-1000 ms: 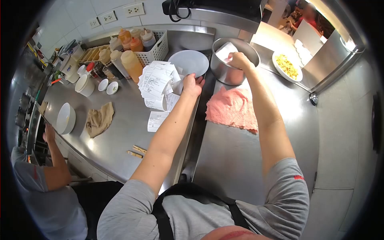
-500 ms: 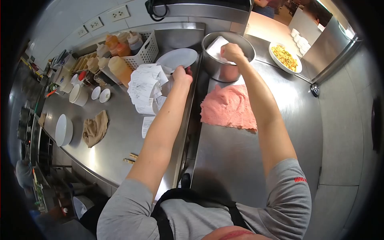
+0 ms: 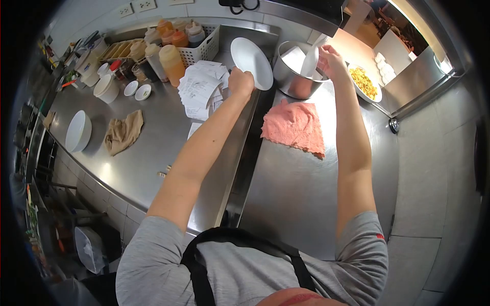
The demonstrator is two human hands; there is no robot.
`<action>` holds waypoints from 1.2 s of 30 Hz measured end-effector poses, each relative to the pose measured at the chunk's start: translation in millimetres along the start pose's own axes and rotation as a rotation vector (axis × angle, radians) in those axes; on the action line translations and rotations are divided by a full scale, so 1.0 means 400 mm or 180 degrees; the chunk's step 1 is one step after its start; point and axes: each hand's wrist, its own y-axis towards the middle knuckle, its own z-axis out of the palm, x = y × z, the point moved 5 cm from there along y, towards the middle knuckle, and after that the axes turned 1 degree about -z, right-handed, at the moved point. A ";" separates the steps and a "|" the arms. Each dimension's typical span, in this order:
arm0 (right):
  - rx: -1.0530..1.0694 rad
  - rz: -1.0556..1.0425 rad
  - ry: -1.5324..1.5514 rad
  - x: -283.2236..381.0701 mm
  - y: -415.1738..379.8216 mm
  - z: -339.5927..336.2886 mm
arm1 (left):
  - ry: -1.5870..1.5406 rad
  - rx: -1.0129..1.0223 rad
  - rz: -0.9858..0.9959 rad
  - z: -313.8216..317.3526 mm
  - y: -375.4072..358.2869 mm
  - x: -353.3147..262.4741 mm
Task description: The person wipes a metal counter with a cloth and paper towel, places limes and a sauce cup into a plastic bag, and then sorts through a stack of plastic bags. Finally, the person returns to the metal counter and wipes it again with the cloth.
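Observation:
My left hand [image 3: 241, 84] grips the near rim of a white oval plate [image 3: 252, 61], which is tilted up off the counter. Its fingers are partly hidden behind the plate. Above the steel pot [image 3: 296, 91], my right hand [image 3: 333, 62] pinches a long white sheet [image 3: 310, 62] that looks like paper. The sheet hangs over the pot's opening. More white material [image 3: 294, 58] shows inside the pot. A pink cloth [image 3: 295, 126] lies on the steel counter in front of the pot. Printed paper slips [image 3: 200, 86] sit in a fanned pile beside my left hand.
Squeeze bottles [image 3: 172, 64] and a white basket [image 3: 206, 48] line the back left. A white bowl [image 3: 78, 131] and brown cloth [image 3: 124, 132] are on the left counter. Right of the pot is a dish of yellow food [image 3: 364, 84]. A dark gap [image 3: 250, 137] separates the counters.
My left hand has raised and tilted the plate from the counter. My right hand has come up out of the pot with the white sheet. The camera view has shifted slightly.

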 end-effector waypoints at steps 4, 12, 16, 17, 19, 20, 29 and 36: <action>0.0230 -0.0798 -0.1862 0.038 -0.093 0.122 | -0.0267 0.0495 0.0049 -0.109 -0.092 -0.049; 0.2179 -0.2103 -0.3584 -0.035 -0.380 0.547 | -0.0951 0.1121 -0.0763 -0.338 -0.300 -0.036; 0.2600 -0.2165 -0.3747 -0.043 -0.482 0.657 | -0.1460 0.1248 -0.0752 -0.483 -0.377 -0.010; 0.2538 -0.2126 -0.4109 -0.048 -0.512 0.688 | -0.1634 0.1228 -0.0689 -0.523 -0.400 -0.009; 0.2731 -0.2506 -0.4448 -0.082 -0.574 0.759 | -0.1729 0.1219 -0.0613 -0.616 -0.441 -0.008; 0.2814 -0.2512 -0.4365 -0.094 -0.601 0.799 | -0.1685 0.1214 -0.0624 -0.664 -0.461 -0.007; 0.4005 -0.1747 -0.2448 -0.225 -0.710 1.321 | -0.1740 0.0510 -0.1142 -1.192 -0.593 0.122; 0.3080 0.1236 -0.0212 -0.473 -0.600 1.775 | -0.1626 -0.0024 -0.1104 -1.561 -0.633 0.152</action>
